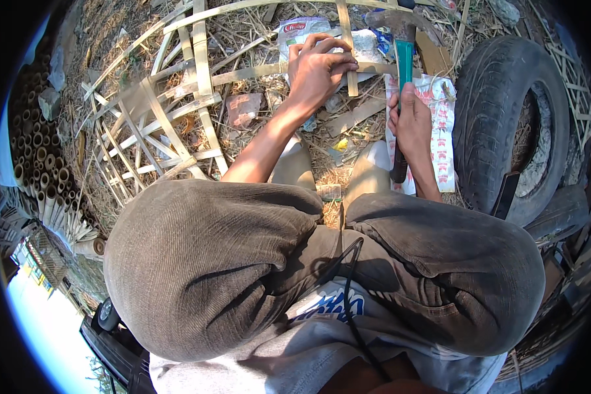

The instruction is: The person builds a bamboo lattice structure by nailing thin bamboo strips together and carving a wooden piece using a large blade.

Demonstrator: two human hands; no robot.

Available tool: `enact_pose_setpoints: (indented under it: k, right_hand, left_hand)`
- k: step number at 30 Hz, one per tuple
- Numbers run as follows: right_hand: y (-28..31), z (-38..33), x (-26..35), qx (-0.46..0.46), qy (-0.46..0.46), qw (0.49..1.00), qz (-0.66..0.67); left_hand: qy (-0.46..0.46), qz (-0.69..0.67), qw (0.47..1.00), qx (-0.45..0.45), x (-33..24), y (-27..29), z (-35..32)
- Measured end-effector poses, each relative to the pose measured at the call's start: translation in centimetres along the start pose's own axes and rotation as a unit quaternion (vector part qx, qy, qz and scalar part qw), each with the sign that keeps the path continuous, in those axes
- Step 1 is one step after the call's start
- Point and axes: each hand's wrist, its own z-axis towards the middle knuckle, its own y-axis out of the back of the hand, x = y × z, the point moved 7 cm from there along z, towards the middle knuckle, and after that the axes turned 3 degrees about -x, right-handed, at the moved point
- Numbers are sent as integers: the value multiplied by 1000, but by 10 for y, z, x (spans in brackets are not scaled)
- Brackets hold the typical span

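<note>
My left hand (320, 69) is closed with its fingertips at the crossing of two flat bamboo strips, gripping there. One bamboo strip (352, 84) runs upright past my fingers; a longer crosswise strip (249, 74) passes under the hand and joins a woven bamboo lattice (202, 62) on the left. My right hand (412, 121) is wrapped round a hammer (406, 59) with a green section on its handle. Its dark metal head points away from me, just right of the crossing. A pale block (368, 44) lies behind the strips, partly hidden.
A worn tire (489, 98) stands at the right, beside a white and red printed sheet (444, 125). A broken brick (244, 109) lies left of my feet. Cut bamboo poles (46, 167) are stacked at the far left. Straw and bamboo scraps cover the ground.
</note>
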Motion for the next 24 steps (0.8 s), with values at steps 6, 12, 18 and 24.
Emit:
enact_pose_setpoints:
  k: [6, 12, 18, 24]
  right_hand:
    - [17, -34, -33, 3, 9, 996, -85]
    - [13, -44, -23, -15, 48, 999, 12]
    - [21, -48, -22, -16, 18, 996, -87]
    - [25, -52, -12, -22, 130, 975, -177]
  left_hand:
    - [16, 0, 1000, 9, 4, 4, -2]
    - [12, 12, 1000, 10, 2, 1, -1]
    - [10, 21, 1000, 21, 2, 2, -3]
    - [15, 15, 999, 49, 6, -4, -1]
